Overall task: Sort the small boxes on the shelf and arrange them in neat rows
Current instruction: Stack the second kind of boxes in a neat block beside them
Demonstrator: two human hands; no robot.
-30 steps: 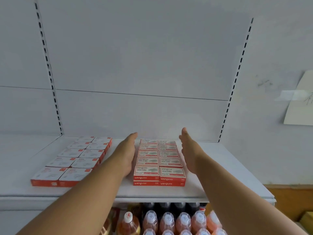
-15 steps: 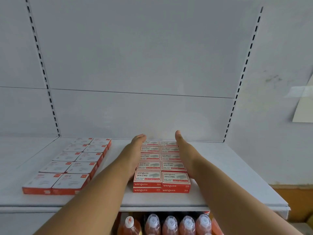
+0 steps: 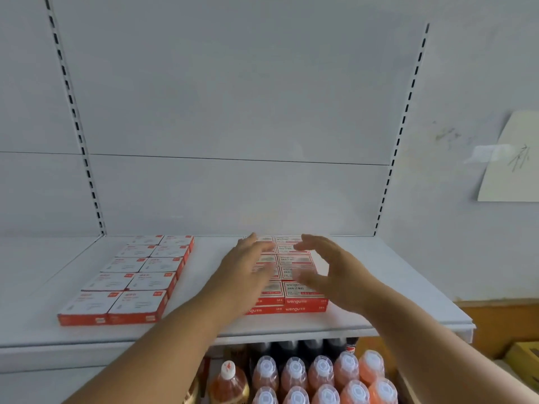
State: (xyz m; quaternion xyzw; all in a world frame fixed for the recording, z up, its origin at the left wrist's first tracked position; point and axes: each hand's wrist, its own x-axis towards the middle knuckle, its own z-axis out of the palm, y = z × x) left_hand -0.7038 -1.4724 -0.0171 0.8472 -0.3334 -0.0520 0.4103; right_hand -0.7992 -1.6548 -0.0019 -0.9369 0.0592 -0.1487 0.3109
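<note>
hovering over the stacked red boxes (image 3: 294,275) — left hand (image 3: 243,275) and right hand (image 3: 335,275), each grip released, fingers spread

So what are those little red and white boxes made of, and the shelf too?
The small boxes look like thin printed cardboard: sharp folded edges, matte white tops, red sides. The shelf looks like painted metal: smooth, white, thin front lip, though that is a guess.

Red-and-white boxes (image 3: 294,275) on a white shelf (image 3: 379,287); orange bottles (image 3: 320,374) with white caps below.
</note>
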